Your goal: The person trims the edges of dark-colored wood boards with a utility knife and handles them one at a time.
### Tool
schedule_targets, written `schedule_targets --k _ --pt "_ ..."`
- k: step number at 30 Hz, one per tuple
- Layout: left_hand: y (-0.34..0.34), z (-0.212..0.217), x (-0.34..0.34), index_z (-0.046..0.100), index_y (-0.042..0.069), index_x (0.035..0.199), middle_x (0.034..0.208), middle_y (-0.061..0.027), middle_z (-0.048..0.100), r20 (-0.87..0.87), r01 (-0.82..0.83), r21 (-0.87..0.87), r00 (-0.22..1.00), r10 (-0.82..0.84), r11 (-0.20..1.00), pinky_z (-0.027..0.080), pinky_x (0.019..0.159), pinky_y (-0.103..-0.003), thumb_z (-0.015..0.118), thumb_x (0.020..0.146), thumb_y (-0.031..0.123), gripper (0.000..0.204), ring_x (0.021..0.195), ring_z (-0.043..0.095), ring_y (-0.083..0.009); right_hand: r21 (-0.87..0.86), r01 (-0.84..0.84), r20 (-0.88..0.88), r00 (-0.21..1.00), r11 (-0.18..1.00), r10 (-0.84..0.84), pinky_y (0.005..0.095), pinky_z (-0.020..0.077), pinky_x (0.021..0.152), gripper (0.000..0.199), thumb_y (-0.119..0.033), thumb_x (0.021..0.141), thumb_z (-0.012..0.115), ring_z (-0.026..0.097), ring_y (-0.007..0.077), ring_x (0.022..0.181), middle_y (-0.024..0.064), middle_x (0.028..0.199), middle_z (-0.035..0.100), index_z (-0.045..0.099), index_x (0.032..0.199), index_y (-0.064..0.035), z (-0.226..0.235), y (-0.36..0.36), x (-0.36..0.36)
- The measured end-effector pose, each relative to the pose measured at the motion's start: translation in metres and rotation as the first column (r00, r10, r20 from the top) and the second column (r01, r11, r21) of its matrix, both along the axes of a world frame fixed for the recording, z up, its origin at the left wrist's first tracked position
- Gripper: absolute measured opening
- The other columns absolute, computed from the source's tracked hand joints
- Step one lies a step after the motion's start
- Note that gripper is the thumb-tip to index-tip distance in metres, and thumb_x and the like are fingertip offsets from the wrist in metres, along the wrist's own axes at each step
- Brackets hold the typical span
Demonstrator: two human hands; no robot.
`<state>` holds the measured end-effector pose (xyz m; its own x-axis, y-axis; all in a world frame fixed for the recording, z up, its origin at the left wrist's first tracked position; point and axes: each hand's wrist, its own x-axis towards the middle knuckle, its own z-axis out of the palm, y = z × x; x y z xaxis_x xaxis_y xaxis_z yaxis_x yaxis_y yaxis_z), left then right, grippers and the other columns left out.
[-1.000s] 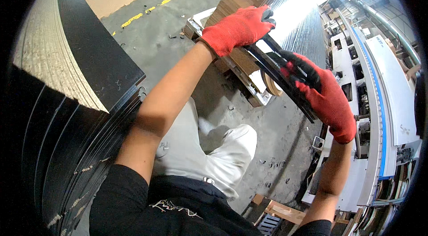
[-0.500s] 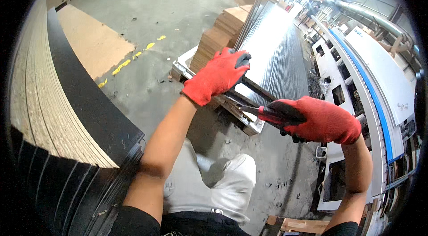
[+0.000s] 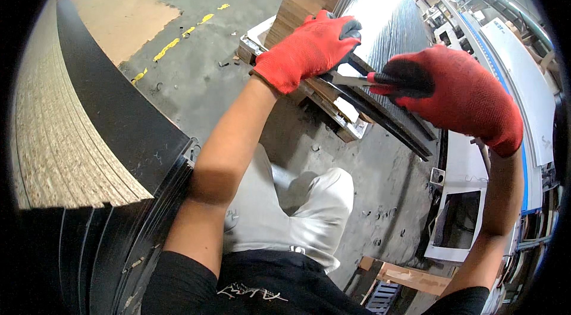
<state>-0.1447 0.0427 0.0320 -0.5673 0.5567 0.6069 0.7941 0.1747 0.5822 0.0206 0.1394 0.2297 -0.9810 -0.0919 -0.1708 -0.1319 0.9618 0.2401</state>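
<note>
A stack of dark wood-grain panels [image 3: 395, 17] lies ahead of me, its top face shining with reflected light. My left hand [image 3: 312, 47], in a red glove with black fingertips, is at the near left corner of the top panel, fingers curled over its edge. The underside of that grip is hidden. My right hand [image 3: 455, 86], gloved alike, is closed around the red and black handle of a knife [image 3: 352, 80]. The flat metal blade points left along the near panel edge, close below my left hand; whether it touches the edge I cannot tell.
Brown boards [image 3: 300, 8] stand stacked behind the panels, above a pallet [image 3: 339, 116]. Close on my left rises a pile of boards with pale chipboard edges [image 3: 71, 124]. A long machine frame with a blue strip [image 3: 470, 26] runs along the right. Scraps litter the grey floor [image 3: 380, 196].
My right hand has risen and brought the knife up to the panel edge near my left hand. The left hand stays at the panel corner while the whole view has shifted.
</note>
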Motion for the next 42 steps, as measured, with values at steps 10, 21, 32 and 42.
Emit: schedule_targets --k 10,21,32,42 --pt "0.011 -0.027 -0.023 0.066 0.011 0.121 0.149 -0.0061 0.049 -0.359 -0.048 -0.028 0.933 0.035 0.998 0.046 0.104 -0.043 0.058 0.096 0.018 0.027 0.122 0.055 -0.0318 0.135 -0.082 0.051 0.996 0.987 0.076 0.0403 0.0567 0.077 0.036 -0.021 0.081 0.078 0.071 0.0332 0.081 0.0137 0.09 0.074 0.074 0.116 -0.0132 -0.011 0.003 -0.005" --pt "-0.012 -0.008 -0.012 0.061 0.006 0.13 0.139 -0.0144 0.056 -0.198 0.011 -0.003 0.98 -0.011 1.0 0.046 0.104 -0.042 0.062 0.094 0.015 0.036 0.122 0.057 -0.0349 0.265 -0.338 -0.01 0.935 0.903 0.353 0.0434 0.0554 0.067 0.023 -0.022 0.09 0.071 0.07 0.0338 0.072 0.0145 0.075 0.068 0.067 0.111 -0.0136 -0.043 0.006 -0.006" --pt "-0.008 -0.007 -0.005 0.058 0.0 0.128 0.12 -0.0234 0.063 -0.224 0.044 0.141 0.975 -0.012 0.989 0.049 0.093 -0.046 0.062 0.099 0.021 0.036 0.105 0.06 -0.0425 0.54 -0.087 0.076 0.996 0.837 0.054 0.0423 0.0547 0.067 0.032 -0.015 0.086 0.071 0.07 0.0334 0.071 0.0106 0.074 0.067 0.061 0.117 -0.0134 -0.052 -0.044 -0.001" --pt "0.004 -0.008 -0.014 0.063 0.0 0.124 0.118 -0.025 0.065 -0.298 0.057 0.106 0.954 -0.023 0.993 0.049 0.096 -0.046 0.058 0.1 0.025 0.034 0.106 0.061 -0.0427 0.544 -0.268 0.102 0.962 0.795 0.254 0.0413 0.0527 0.067 0.033 -0.015 0.087 0.072 0.07 0.0288 0.071 0.0103 0.075 0.067 0.061 0.118 -0.0133 -0.04 -0.019 0.006"
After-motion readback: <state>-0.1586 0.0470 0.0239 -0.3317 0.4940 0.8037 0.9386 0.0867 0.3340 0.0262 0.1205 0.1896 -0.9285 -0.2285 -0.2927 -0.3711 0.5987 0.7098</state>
